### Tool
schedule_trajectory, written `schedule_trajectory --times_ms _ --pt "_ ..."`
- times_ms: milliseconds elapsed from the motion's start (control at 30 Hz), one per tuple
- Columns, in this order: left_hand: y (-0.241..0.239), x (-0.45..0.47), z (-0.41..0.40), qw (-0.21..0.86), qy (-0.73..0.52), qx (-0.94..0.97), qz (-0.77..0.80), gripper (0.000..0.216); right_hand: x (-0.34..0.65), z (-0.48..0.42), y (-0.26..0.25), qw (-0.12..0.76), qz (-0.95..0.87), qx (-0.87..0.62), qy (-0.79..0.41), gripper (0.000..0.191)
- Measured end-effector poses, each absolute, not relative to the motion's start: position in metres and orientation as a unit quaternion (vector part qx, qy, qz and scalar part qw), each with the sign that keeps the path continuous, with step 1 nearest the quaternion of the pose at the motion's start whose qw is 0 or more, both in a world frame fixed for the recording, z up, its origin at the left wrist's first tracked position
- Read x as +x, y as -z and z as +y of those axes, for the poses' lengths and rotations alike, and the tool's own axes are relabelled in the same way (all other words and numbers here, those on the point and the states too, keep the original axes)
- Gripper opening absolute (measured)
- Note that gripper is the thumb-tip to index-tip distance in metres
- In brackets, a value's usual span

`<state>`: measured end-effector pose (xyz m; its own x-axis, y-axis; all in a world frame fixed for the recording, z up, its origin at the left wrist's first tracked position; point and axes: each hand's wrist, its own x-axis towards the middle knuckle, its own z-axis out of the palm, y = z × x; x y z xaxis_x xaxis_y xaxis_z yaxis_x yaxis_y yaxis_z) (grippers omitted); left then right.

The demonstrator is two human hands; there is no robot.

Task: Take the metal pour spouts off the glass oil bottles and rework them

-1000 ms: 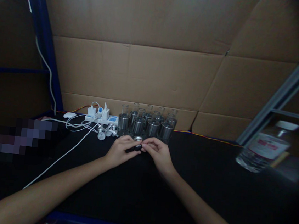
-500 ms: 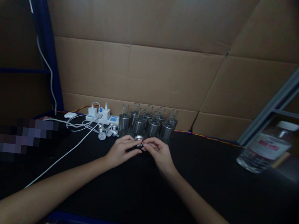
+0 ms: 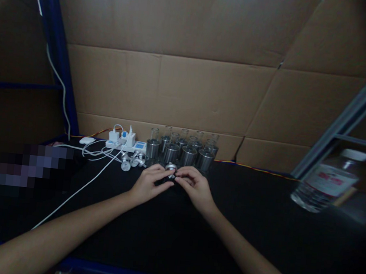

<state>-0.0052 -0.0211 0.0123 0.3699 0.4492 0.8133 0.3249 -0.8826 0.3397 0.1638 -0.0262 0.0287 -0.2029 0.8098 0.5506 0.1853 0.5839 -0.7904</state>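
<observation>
My left hand [image 3: 148, 184] and my right hand [image 3: 195, 187] meet at the middle of the black table, fingers pinched together around a small silver metal part [image 3: 170, 168]. Both hands are closed on it; the part's lower half is hidden between the fingertips. Just behind the hands stands a cluster of several metal cylinders with glass tubes on top [image 3: 181, 150]. Left of the hands lie a few loose silver parts [image 3: 131, 161].
A white power strip with chargers [image 3: 124, 142] and white cables [image 3: 79, 187] lie at the back left. A clear plastic water bottle [image 3: 325, 182] stands at the right. Cardboard walls [image 3: 175, 88] close the back. A blue frame post [image 3: 57, 54] rises at the left.
Both hands stay pinched on the small silver part, with only slight finger movement. The view has drifted a little.
</observation>
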Motion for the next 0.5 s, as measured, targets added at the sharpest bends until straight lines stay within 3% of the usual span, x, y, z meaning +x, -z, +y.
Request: schedule_trajectory --times_ms 167,500 --pt "-0.0120 -0.0044 -0.0218 0.074 -0.512 0.822 0.241 0.032 0.1694 -0.0277 -0.0350 0.491 -0.769 -0.341 -0.225 0.006" --pt "-0.0150 -0.0036 -0.0238 0.100 -0.498 0.827 0.242 0.030 0.1706 -0.0272 -0.0332 0.479 -0.763 -0.320 -0.294 0.007"
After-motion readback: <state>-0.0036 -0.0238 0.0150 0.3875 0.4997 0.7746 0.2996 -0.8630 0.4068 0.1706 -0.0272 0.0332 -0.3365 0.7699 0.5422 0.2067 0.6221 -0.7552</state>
